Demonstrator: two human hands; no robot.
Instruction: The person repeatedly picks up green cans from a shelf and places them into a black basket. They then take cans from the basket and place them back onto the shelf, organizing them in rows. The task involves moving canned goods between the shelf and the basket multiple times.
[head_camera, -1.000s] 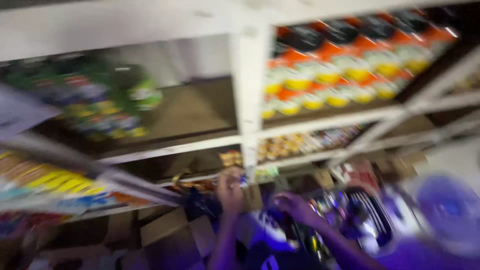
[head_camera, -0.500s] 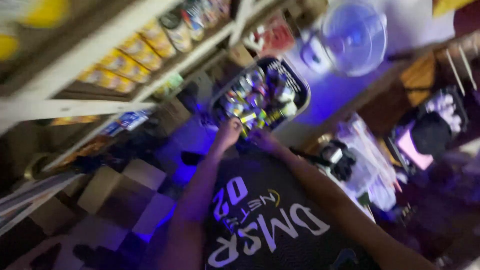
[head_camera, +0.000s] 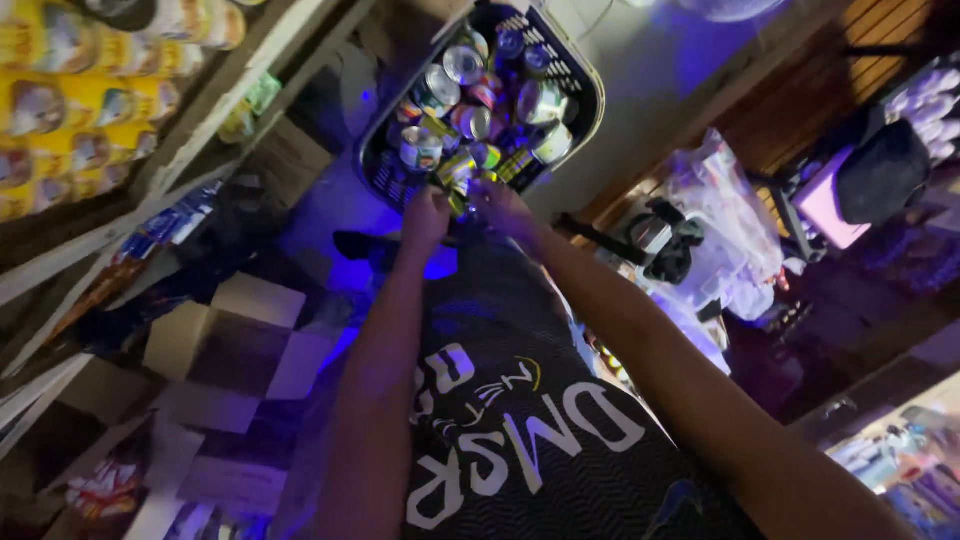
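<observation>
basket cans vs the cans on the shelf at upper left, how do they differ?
The cans in the dark basket lie loose and jumbled, many showing silvery ends; the shelf cans stand in ordered rows showing yellow labels. Both hands, left hand and right hand, are at the basket's near edge; nothing touches the shelf cans. Both lots look like small tins.

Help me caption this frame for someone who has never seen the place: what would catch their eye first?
First, the dark basket crammed with shiny cans at top centre, with both hands at its near edge: the left hand and the right hand. Next, the rows of yellow packages on the shelves at upper left, and the blue light on the floor below the basket.
</observation>
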